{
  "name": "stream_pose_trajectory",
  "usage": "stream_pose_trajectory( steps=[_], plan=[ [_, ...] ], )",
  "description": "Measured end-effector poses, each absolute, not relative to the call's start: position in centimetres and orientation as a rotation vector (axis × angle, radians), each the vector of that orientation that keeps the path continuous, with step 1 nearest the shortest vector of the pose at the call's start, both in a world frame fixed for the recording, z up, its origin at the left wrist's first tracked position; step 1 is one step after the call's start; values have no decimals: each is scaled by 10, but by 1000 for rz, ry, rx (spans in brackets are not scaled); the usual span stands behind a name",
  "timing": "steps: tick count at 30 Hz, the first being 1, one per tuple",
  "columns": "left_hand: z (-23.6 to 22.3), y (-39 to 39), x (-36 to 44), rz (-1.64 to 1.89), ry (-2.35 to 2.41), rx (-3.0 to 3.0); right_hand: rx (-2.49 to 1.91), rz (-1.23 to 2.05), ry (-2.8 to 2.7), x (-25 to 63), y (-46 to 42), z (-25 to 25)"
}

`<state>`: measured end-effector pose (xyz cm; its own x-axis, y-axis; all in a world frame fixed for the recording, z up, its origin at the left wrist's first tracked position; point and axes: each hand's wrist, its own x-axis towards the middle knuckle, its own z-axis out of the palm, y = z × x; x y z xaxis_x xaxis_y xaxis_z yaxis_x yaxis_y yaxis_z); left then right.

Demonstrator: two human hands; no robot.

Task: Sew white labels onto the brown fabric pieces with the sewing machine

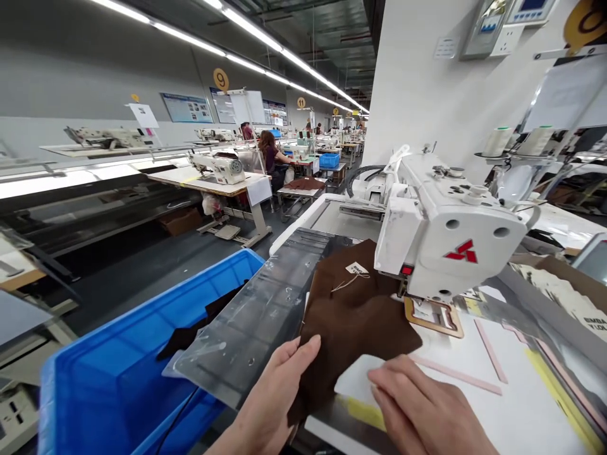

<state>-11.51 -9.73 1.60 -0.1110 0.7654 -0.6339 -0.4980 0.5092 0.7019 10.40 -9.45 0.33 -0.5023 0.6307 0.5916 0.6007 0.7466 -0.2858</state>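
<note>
Since the brown cloth (351, 322) looks soft and light, my left hand (283, 374) pinches its easy-to-hold edge, but I can't tell if my curled right hand (422, 401) grips anything.

At 6 o'clock, the left hand (284, 370) hides part of the brown cloth (360, 322). The blue bin (85, 357), at 8 o'clock, is cut off by the lower edge; the yellow disc (585, 25), at 2 o'clock, by the right. Print on the wall board (187, 108), at 10 o'clock, is illegibly small.
</note>
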Motion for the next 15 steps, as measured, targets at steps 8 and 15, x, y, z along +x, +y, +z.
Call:
stream_pose_trajectory(
  steps=[8, 15],
  plan=[
    [6, -100, -117, 1159, 1173, 324, -863, -105, -2367, 87, -85, 2],
    [2, -96, -120, 1166, 1009, 412, -730, -366, -2414, 96, -78, -12]
  ],
)
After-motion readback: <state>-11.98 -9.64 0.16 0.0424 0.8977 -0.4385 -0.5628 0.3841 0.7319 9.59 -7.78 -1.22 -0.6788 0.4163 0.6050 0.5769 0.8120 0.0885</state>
